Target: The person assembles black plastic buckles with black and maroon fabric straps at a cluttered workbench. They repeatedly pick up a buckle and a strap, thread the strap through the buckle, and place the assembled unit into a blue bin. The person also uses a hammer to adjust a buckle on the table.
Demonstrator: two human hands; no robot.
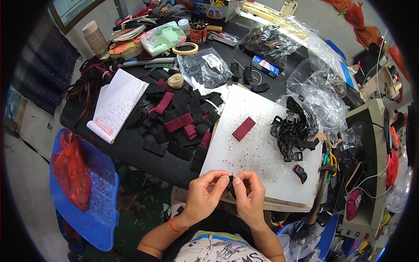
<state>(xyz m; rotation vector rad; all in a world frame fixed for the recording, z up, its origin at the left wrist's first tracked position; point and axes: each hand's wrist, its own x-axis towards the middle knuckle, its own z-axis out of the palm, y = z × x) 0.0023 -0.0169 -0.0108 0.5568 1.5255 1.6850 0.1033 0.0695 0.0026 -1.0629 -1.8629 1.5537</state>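
At the near edge of the white board (266, 174), my left hand (204, 196) and my right hand (249, 200) pinch a small black strap piece (231, 187) between thumbs and forefingers. Fingers cover most of it, so its full shape is hidden. Beyond them on the board lies a flat maroon strap piece (243, 128) with small holes. To its right sits a pile of black buckles (290, 135), and nearer, one loose maroon and black buckle piece (300, 173). Left of the board is a heap of black strap pieces (179, 102) mixed with maroon strap pieces (179, 122).
An open notebook (120, 102) lies on the black table's left side. Clear plastic bags (323, 91) crowd the right. A hammer (322, 187) and scissors (332, 165) hang by the board's right edge. A blue chair (102, 218) holding a red bag (75, 174) stands left.
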